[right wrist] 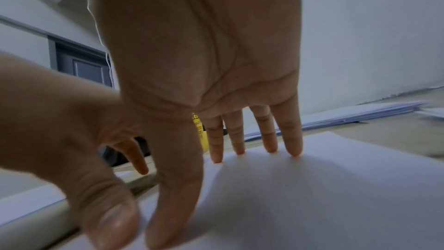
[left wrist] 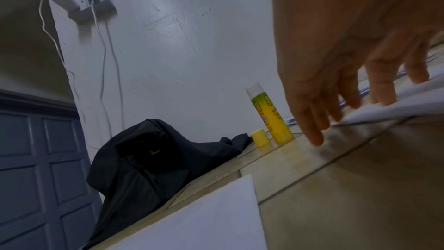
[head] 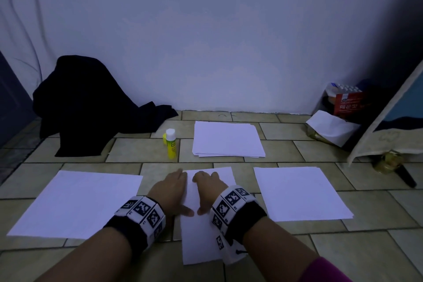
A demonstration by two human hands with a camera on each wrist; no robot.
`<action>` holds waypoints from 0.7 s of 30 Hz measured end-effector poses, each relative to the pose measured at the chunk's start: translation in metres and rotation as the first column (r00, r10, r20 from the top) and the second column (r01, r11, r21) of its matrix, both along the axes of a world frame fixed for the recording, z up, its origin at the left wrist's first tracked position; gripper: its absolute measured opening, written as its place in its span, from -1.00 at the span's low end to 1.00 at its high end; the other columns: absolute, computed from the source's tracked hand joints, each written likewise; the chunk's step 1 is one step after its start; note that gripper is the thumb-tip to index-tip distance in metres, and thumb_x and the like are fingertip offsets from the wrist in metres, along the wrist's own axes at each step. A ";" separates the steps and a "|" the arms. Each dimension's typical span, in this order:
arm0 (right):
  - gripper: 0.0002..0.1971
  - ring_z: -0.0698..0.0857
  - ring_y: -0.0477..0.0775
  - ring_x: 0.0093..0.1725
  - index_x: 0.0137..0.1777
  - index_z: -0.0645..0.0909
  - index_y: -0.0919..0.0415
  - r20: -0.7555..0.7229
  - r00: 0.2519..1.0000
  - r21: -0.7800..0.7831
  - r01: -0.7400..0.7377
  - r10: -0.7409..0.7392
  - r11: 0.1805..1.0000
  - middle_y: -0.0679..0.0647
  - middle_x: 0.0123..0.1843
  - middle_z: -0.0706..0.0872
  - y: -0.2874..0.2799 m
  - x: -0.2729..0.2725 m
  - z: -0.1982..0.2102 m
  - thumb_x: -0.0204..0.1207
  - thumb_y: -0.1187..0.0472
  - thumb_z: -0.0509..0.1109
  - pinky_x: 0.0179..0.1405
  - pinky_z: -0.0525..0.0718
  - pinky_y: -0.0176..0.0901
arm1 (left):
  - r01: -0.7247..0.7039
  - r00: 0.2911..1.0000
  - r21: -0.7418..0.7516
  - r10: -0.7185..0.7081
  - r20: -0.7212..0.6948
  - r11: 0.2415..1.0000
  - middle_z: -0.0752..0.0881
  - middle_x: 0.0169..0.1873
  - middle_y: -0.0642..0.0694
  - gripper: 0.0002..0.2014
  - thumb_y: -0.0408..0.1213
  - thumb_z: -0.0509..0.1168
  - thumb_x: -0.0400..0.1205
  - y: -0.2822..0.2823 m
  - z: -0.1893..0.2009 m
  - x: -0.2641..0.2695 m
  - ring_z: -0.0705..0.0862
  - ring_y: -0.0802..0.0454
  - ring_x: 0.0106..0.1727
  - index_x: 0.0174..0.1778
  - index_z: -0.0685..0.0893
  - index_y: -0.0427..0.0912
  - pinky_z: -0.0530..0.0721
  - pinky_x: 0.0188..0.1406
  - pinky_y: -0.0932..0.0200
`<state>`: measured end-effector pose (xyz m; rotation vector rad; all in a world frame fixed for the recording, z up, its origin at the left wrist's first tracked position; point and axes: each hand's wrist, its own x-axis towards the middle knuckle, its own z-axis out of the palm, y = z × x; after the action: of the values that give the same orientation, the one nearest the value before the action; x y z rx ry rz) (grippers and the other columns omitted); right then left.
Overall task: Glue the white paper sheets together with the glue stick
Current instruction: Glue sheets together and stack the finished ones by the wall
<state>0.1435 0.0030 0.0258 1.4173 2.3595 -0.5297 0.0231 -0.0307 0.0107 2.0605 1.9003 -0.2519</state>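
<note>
Both hands, left hand (head: pixel 170 186) and right hand (head: pixel 207 186), press flat with straight fingers on a narrow paper sheet (head: pixel 201 236) lying lengthwise away from the person on the tiled floor (head: pixel 377 247); the uncapped glue stick (head: pixel 171 144) stands upright beyond.

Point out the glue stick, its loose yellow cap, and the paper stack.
glue stick (left wrist: pixel 273 119), left wrist view, yellow body.
yellow cap (left wrist: pixel 260 138), left wrist view, side.
paper stack (head: pixel 226 138), head view, top sheet.

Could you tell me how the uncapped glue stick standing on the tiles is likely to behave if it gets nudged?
The glue stick stands upright, tall on a narrow base, so it would probably tip easily. Being cylindrical, it would likely roll across the smooth tiled floor. Its yellow cap sits off beside it, so the exposed tip might smear.
</note>
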 end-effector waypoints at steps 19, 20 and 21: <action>0.11 0.07 0.07 0.68 0.69 -0.22 0.21 0.047 0.990 -0.103 0.139 -0.134 0.985 0.06 0.73 -0.10 0.039 0.063 -0.004 0.43 -0.18 0.47 0.62 0.16 0.07 | 0.048 0.990 -0.170 -0.069 -0.121 0.984 -0.27 0.68 -0.18 0.04 0.28 0.19 0.61 0.001 -0.003 -0.003 -0.22 -0.05 0.71 0.68 -0.28 -0.28 0.05 0.66 -0.09; 0.12 0.20 0.13 0.64 0.68 -0.12 0.22 0.039 0.986 -0.083 0.163 -0.161 0.983 0.11 0.71 0.06 0.038 0.060 -0.003 0.36 -0.15 0.54 0.58 0.28 0.11 | 0.048 0.987 -0.176 -0.073 -0.140 0.983 -0.23 0.69 -0.18 0.03 0.30 0.18 0.60 0.001 -0.001 -0.003 -0.19 -0.05 0.71 0.69 -0.24 -0.26 0.03 0.66 -0.15; 0.08 0.32 0.19 0.58 0.65 0.01 0.23 0.041 0.983 -0.045 0.183 -0.181 0.982 0.13 0.64 0.23 0.036 0.057 -0.002 0.30 -0.13 0.60 0.50 0.40 0.15 | 0.048 0.981 -0.171 -0.078 -0.177 0.984 -0.13 0.70 -0.18 -0.01 0.33 0.14 0.59 0.002 0.003 -0.003 -0.14 -0.05 0.71 0.70 -0.13 -0.25 -0.02 0.65 -0.24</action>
<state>0.2004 0.0393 0.0242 1.6160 2.1858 -0.6001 0.0196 -0.0284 0.0133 2.0480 1.8466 -0.6132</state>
